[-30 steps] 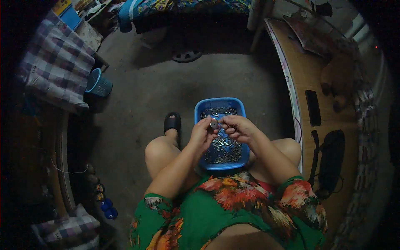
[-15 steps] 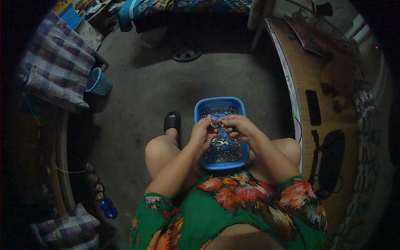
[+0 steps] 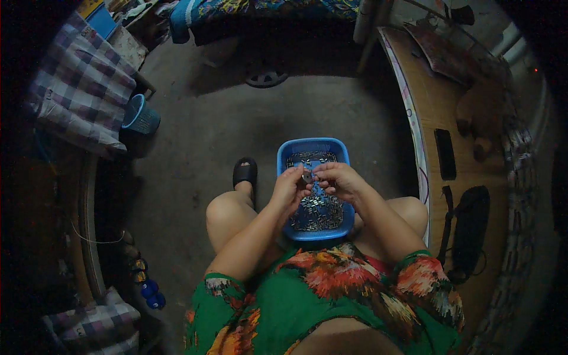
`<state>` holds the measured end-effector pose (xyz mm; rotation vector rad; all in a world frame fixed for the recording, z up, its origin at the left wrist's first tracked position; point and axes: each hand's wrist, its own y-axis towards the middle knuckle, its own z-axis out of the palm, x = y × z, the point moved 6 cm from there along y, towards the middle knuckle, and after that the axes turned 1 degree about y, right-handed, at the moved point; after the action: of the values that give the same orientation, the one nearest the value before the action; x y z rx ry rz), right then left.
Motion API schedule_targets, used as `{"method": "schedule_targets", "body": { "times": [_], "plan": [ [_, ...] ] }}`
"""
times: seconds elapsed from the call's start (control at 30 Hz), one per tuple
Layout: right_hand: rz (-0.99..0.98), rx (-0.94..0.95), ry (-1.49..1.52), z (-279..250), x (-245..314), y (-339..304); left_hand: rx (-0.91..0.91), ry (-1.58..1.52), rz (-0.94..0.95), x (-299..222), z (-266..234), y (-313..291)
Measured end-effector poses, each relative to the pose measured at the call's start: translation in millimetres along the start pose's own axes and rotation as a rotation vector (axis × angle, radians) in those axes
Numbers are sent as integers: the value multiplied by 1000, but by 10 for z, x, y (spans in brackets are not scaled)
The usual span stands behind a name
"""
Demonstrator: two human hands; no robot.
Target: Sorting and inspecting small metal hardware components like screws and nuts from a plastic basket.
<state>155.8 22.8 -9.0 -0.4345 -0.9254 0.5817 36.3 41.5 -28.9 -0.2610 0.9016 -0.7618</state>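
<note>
Head view: disc (image 3: 307, 176) (axis unclear)

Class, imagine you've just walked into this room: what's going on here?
Someone's left hand holds a round metal piece. The right hand is right next to it; whether it holds something too is too small to tell. Both hands are above a blue basket, in which many small shiny metal parts lie loose.
</note>
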Motion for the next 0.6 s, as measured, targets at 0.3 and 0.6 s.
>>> {"method": "schedule_targets", "body": {
  "times": [0.3,0.6],
  "plan": [
    [-27,-45,-151,-19,-25,33,-3,-13,-36,50,-14,12],
    [-124,-90,-321,1,23,36,-8,-35,-61,33,18,-10]
  ]
}}
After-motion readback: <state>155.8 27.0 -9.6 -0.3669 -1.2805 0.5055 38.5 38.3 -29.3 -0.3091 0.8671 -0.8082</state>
